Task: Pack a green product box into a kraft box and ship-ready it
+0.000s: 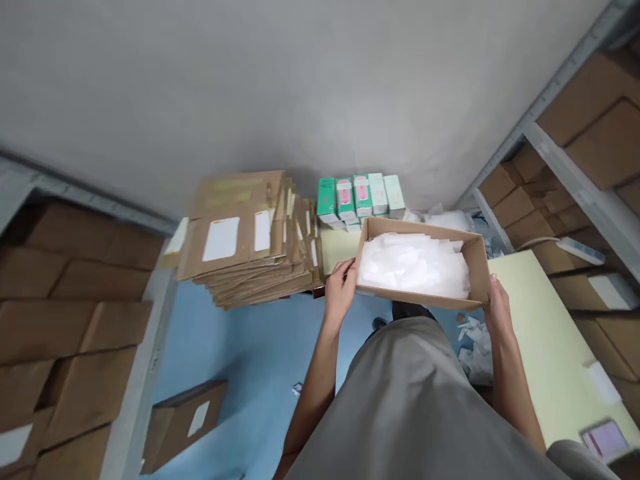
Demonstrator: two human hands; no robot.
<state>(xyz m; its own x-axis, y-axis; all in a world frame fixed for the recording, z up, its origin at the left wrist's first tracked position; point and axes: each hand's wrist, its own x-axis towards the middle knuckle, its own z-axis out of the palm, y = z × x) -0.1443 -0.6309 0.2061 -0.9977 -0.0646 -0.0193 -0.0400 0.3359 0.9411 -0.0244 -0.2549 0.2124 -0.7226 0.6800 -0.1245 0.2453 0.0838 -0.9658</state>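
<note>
An open cardboard box filled with white plastic packets is held in front of me, above the floor. My left hand grips the box's left end, fingers curled over the rim. My right hand holds the right end, fingers wrapped under its corner. Both hands are closed on the box.
A stack of flattened cardboard boxes lies on the blue floor at left. Green and white small boxes stand by the wall. A pale yellow table is at right. Shelves with cartons line both sides. A flat carton lies on the floor.
</note>
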